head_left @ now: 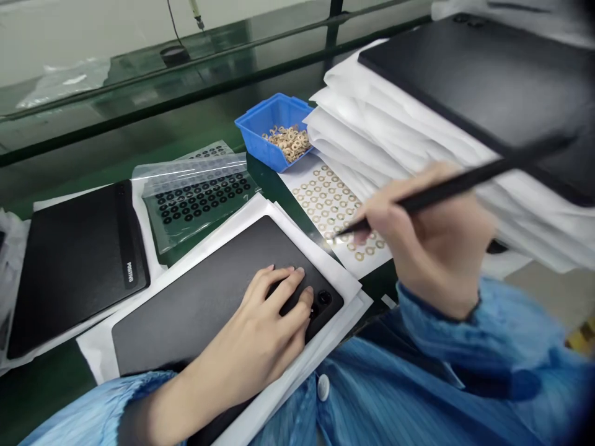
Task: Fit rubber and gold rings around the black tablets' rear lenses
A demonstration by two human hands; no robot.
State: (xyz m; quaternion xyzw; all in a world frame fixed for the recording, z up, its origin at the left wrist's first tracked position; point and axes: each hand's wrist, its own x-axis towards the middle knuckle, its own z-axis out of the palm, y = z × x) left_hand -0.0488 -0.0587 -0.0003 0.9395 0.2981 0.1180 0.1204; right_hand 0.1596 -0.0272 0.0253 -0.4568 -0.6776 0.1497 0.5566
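Note:
My left hand [264, 328] lies on the back of a dark grey tablet [195, 291], fingers spread beside its round camera lens. White sheets of foam wrap [351, 282] are under the tablet. My right hand [432, 248] is raised and closed around black tweezers [450, 183], blurred by motion. Their thin tip points left, over the edge of a white sheet of small tan ring stickers [320, 198]. Whether anything sits at the tip, I cannot tell.
A blue bin [260, 139] with loose tan rings [290, 141] stands behind the sticker sheet. A clear sheet of black rings [199, 198] lies left of it. Another black tablet [79, 260] is at far left. At right rises a stack of wrapped tablets [372, 130].

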